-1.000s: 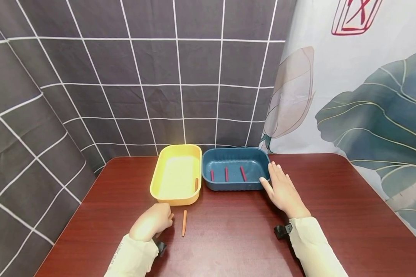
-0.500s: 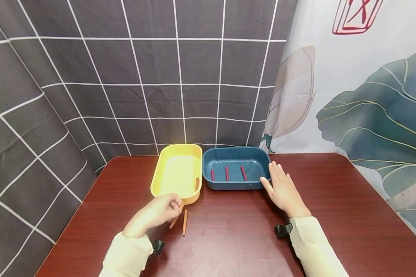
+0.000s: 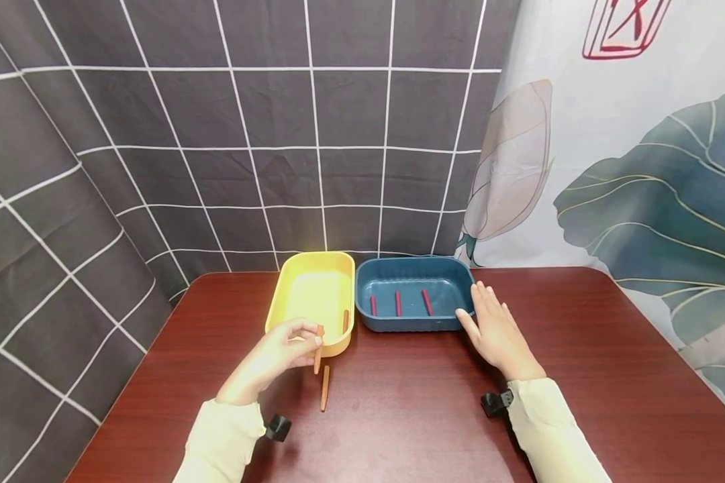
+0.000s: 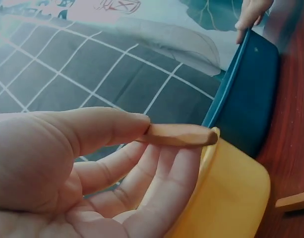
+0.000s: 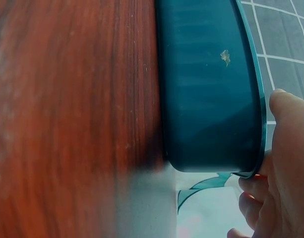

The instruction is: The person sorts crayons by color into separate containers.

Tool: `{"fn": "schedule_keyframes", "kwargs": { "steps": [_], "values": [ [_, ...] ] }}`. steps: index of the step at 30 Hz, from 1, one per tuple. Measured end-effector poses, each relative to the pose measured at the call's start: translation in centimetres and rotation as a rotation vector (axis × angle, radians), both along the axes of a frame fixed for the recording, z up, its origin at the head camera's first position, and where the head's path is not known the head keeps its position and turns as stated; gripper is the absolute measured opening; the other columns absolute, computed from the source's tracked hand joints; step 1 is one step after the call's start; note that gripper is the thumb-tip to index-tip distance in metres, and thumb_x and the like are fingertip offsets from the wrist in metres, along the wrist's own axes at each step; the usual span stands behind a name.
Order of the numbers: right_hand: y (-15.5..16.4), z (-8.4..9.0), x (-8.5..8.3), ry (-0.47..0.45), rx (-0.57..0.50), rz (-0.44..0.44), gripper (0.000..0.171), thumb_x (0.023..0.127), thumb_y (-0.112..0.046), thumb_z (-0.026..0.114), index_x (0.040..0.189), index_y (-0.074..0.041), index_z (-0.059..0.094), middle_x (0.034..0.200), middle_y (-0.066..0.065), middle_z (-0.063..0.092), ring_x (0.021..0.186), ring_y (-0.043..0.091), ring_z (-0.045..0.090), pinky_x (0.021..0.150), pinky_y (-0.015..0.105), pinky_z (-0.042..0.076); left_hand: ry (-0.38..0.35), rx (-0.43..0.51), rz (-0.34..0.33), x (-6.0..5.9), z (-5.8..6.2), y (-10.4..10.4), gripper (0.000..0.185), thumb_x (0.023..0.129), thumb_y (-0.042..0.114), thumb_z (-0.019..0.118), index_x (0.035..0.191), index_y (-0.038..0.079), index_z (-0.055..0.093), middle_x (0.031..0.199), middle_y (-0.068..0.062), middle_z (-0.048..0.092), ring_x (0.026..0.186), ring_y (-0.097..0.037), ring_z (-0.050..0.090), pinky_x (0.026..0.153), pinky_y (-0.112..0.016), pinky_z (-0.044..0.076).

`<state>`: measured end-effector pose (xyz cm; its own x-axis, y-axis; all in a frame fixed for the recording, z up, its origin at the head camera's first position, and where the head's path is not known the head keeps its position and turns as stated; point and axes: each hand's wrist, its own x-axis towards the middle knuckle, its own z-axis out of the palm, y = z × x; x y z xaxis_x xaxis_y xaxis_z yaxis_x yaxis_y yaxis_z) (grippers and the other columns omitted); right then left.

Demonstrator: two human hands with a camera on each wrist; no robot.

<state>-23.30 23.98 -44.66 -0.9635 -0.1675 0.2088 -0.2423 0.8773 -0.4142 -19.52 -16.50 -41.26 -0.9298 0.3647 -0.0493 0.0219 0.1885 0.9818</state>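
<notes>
two hands work: the left hand (image 3: 273, 359) pinches an orange stick (image 3: 317, 350) just before the yellow tray (image 3: 296, 295); the right hand (image 3: 497, 332), fingers straight, touches the blue tray (image 3: 447, 272) on the surface (image 3: 580, 376).

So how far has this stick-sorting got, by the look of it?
Three red sticks already lie in the blue tray, and one orange stick lies in the yellow tray. In hand: the left hand pinches another orange stick just in front of the yellow tray. The right hand rests flat against the blue tray's side. Left over: one orange stick on the table.
</notes>
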Motion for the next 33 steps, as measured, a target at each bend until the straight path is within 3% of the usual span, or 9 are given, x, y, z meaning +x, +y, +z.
{"fn": "schedule_keyframes", "kwargs": {
  "steps": [6,15,25,33],
  "values": [
    [0.1,-0.1,-0.1,-0.006,-0.003,0.003,0.077,0.107,-0.046,0.042,0.157,0.009,0.021,0.163,0.029,0.018,0.151,0.048,0.014,0.119,0.066,0.014,-0.022,0.039,0.082,-1.0,0.6,0.1,0.035,0.097,0.006,0.063,0.124,-0.015,0.055,0.111,-0.019,0.064,0.098,-0.023,0.068,0.093,-0.040,0.057],
    [0.2,-0.2,-0.1,-0.013,-0.002,0.004,0.077,0.107,-0.046,0.041,0.157,0.008,0.020,0.163,0.030,0.018,0.151,0.048,0.014,0.118,0.066,0.015,-0.080,0.086,0.187,-3.6,1.3,0.7,0.033,0.097,0.004,0.062,0.126,-0.011,0.055,0.109,-0.014,0.066,0.096,-0.016,0.066,0.093,-0.041,0.057],
    [0.1,-0.1,0.0,-0.014,0.002,0.002,0.076,0.108,-0.044,0.043,0.157,0.009,0.020,0.163,0.030,0.019,0.151,0.048,0.014,0.118,0.066,0.015,-0.122,0.068,0.221,-6.5,-0.3,1.3,0.035,0.099,0.002,0.057,0.128,-0.018,0.051,0.129,-0.028,0.057,0.107,-0.025,0.064,0.098,-0.043,0.054],
    [0.1,-0.1,0.1,-0.009,-0.005,0.000,0.076,0.108,-0.045,0.043,0.157,0.009,0.020,0.163,0.030,0.018,0.151,0.048,0.014,0.119,0.066,0.015,-0.118,-0.071,0.231,-7.7,-1.4,1.8,0.029,0.096,0.004,0.061,0.117,-0.015,0.062,0.106,-0.016,0.065,0.096,-0.023,0.067,0.089,-0.039,0.059]
  ]
}}
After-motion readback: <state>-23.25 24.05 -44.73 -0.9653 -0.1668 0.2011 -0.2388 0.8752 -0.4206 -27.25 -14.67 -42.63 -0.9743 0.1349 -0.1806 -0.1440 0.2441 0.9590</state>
